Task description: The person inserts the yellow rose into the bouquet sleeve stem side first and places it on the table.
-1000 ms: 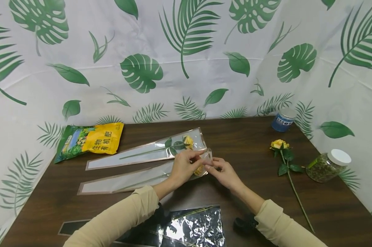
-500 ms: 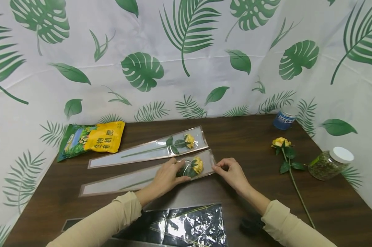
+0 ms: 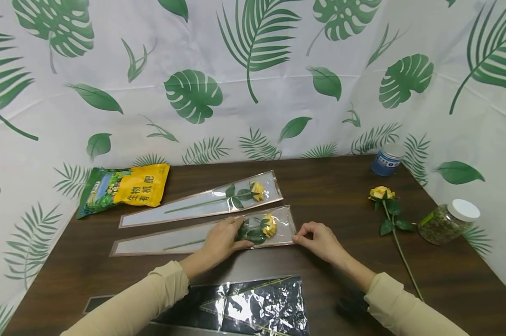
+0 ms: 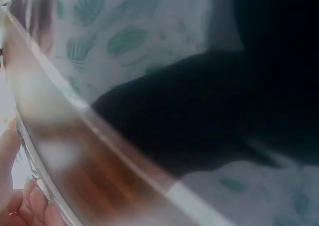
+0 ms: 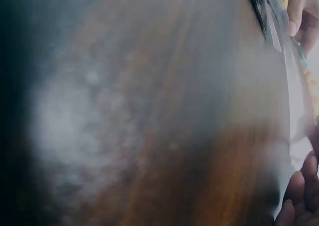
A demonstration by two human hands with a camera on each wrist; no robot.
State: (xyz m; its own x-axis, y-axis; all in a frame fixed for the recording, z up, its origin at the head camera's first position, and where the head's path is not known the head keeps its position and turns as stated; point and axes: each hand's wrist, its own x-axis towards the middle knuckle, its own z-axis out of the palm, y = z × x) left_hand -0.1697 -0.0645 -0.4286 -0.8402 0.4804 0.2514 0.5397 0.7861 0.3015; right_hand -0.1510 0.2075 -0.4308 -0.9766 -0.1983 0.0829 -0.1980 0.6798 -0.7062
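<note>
A clear flower sleeve (image 3: 283, 228) with a pale border lies on the dark table, holding a yellow rose (image 3: 270, 226) with green leaves. My left hand (image 3: 220, 239) rests across the middle of this sleeve, over the stem, with thumb and fingers spread towards its two long edges. At the sleeve's wide end, my right hand (image 3: 320, 240) pinches the near corner between thumb and fingertips. Just behind lies a second sleeve (image 3: 186, 205) with another yellow rose (image 3: 257, 190) inside. Both wrist views are blurred, showing fingertips (image 4: 37, 203) and fingers (image 5: 310, 173) only at their edges.
A loose yellow rose (image 3: 382, 192) lies at the right, beside a white-lidded jar (image 3: 442, 224). A blue tub (image 3: 387, 160) stands at the back. The yellow-green bag (image 3: 139, 186) sits back left. Glossy black sleeves (image 3: 261, 305) lie at the front.
My left hand has moved left from the sleeve's wide end onto its middle. My right hand has moved slightly right and down to the near corner. The sleeve lies flatter and has turned slightly.
</note>
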